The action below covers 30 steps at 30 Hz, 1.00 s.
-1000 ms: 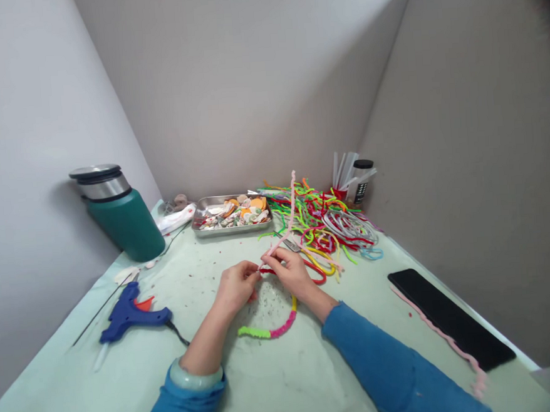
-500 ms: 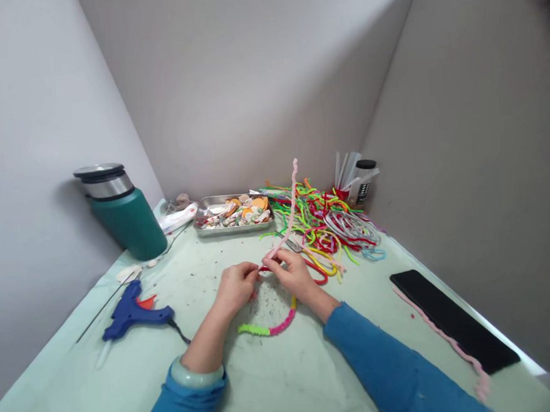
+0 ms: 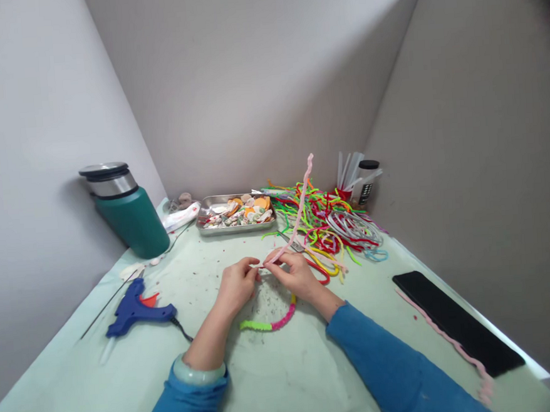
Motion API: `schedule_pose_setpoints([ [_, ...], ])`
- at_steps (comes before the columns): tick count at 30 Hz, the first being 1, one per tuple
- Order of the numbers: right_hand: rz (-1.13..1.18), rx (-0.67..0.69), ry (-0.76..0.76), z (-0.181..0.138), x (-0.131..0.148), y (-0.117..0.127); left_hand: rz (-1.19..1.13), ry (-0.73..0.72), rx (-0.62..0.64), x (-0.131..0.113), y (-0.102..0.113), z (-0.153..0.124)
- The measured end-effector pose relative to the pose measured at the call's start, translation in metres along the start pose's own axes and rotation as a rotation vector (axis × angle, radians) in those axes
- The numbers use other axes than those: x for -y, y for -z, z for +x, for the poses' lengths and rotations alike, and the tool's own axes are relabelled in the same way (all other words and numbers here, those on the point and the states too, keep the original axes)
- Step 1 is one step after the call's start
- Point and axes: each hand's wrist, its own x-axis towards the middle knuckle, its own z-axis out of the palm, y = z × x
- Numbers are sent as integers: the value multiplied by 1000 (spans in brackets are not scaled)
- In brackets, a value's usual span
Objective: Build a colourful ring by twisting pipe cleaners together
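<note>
My left hand (image 3: 236, 286) and my right hand (image 3: 296, 274) meet at the middle of the table, both pinched on the lower end of a pale pink pipe cleaner (image 3: 298, 212). Its free end sticks up and back, leaning right, in front of the pile of coloured pipe cleaners (image 3: 333, 224). A curved strip wrapped in green, pink and yellow (image 3: 270, 321) lies on the table just below my hands. A red pipe cleaner loop (image 3: 321, 273) lies beside my right hand.
A blue glue gun (image 3: 138, 308) lies at the left with its cord. A green flask (image 3: 127, 210) stands at the back left, a metal tray of small pieces (image 3: 235, 212) behind. A black phone (image 3: 457, 322) and a pink pipe cleaner (image 3: 447, 339) lie at the right.
The pink pipe cleaner's free end has swung to the right and risen. My hands stay pinched together at nearly the same spot.
</note>
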Motion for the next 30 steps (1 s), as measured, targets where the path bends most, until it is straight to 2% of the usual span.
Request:
schedule_pose_setpoints([
  [12, -34, 5, 35, -1, -4, -1, 152, 4, 20, -7, 2, -2],
  [23, -13, 19, 81, -1, -5, -1, 145, 43, -5, -8, 3, -1],
  [30, -53, 109, 123, -2, -11, 0, 112, 108, -26, -7, 4, 0],
])
